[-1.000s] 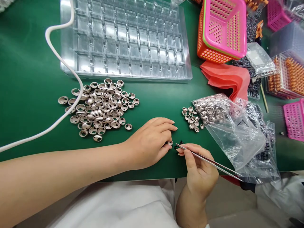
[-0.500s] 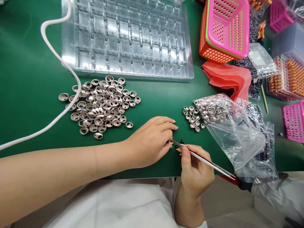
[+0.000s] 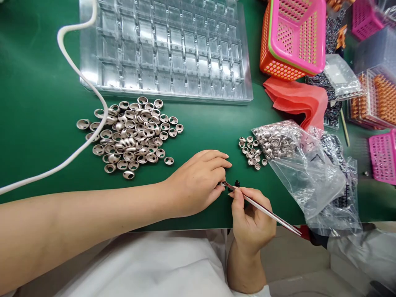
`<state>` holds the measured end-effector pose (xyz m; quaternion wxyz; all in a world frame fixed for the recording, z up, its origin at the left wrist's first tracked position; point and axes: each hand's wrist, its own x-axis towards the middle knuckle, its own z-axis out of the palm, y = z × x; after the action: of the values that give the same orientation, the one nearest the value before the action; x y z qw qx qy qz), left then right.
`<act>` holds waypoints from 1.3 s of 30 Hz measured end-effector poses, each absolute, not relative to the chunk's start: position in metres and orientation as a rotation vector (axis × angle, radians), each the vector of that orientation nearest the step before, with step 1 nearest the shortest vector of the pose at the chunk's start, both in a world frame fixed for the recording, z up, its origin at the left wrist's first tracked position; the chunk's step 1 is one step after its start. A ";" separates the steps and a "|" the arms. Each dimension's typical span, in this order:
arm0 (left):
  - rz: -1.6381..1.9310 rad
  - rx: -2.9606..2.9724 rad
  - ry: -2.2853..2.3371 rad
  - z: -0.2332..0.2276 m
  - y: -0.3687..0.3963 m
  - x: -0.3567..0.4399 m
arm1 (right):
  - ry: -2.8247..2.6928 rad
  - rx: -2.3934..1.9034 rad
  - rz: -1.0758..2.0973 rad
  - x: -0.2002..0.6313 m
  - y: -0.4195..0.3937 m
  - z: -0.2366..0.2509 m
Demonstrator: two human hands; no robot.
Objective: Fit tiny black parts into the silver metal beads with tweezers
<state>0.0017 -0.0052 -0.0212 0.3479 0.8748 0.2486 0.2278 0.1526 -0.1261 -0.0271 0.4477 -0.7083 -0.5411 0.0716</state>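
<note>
My left hand point(image 3: 201, 181) rests on the green mat with thumb and fingers pinched on a small silver metal piece, mostly hidden by the fingertips. In my right hand point(image 3: 253, 216) is a pair of tweezers point(image 3: 272, 215), gripped near the tip end. Their points touch or nearly touch the piece at the left fingertips. Small black parts point(image 3: 236, 183) lie beside the tweezer tips, partly covered by my right fingers. To the left of my left hand spreads a pile of silver ring-shaped metal pieces point(image 3: 136, 136). A smaller group of such pieces point(image 3: 250, 153) lies beyond my right hand.
A clear compartment tray point(image 3: 167, 97) stands at the back. A white cable point(image 3: 72, 159) crosses the large pile. Right are a plastic bag of metal pieces point(image 3: 309, 181), red cloth point(image 3: 297, 97), stacked baskets point(image 3: 280, 72) and a box of orange parts point(image 3: 383, 99). Another person's sleeve point(image 3: 355, 249) shows lower right.
My right hand and the tweezers have shifted slightly left, and the tweezers' far ends look closer together. My left hand keeps its pinch in nearly the same place.
</note>
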 end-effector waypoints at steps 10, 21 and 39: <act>0.589 2.277 0.646 -0.021 -0.005 0.002 | -1.476 -1.688 0.092 0.153 -0.124 -0.026; 0.530 2.225 0.637 -0.019 -0.004 0.000 | -1.553 -1.708 0.100 0.154 -0.120 -0.022; 0.534 2.190 0.657 -0.021 -0.006 0.000 | -1.590 -1.669 0.166 0.157 -0.113 -0.017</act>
<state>0.0001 -0.0057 -0.0206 0.3865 0.8602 0.2580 0.2099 0.1565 -0.1128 -0.0172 0.4036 -0.6607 -0.6295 0.0658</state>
